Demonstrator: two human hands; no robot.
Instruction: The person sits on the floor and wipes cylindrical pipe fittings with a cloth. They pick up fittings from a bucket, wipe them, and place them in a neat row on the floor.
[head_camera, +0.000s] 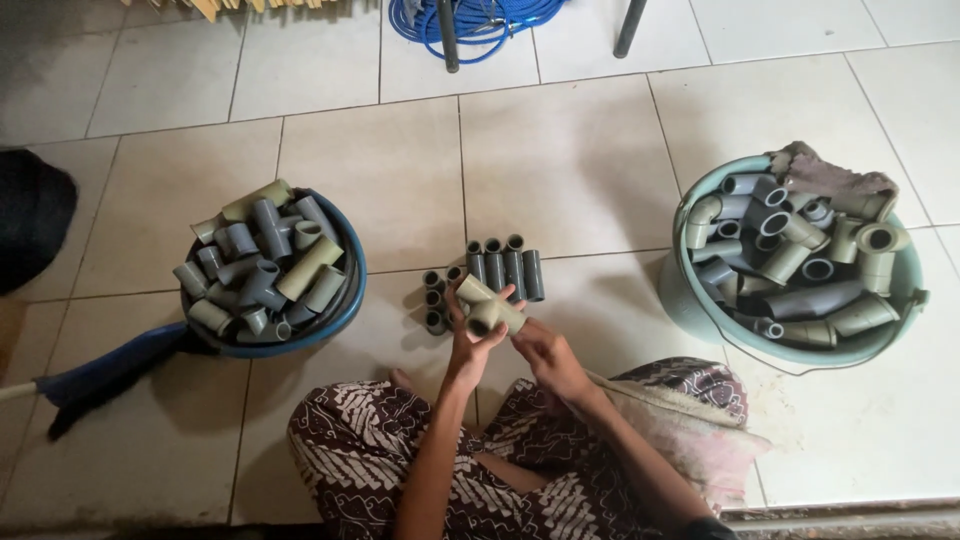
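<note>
Head view: your left hand (468, 345) grips the tee fitting (488, 306) above the floor's (560, 160) middle; right hand (545, 352) pinches its end. Keep it level, clear of the pipe row (500, 268).

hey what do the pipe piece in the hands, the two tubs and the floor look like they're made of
Tee fitting: likely moulded plastic, matte olive-grey, held in left hand and right hand. Blue basin and pale green bucket: plastic by their smooth, thin rims. Floor: glazed ceramic tile, judging by grout lines and soft sheen.
</note>
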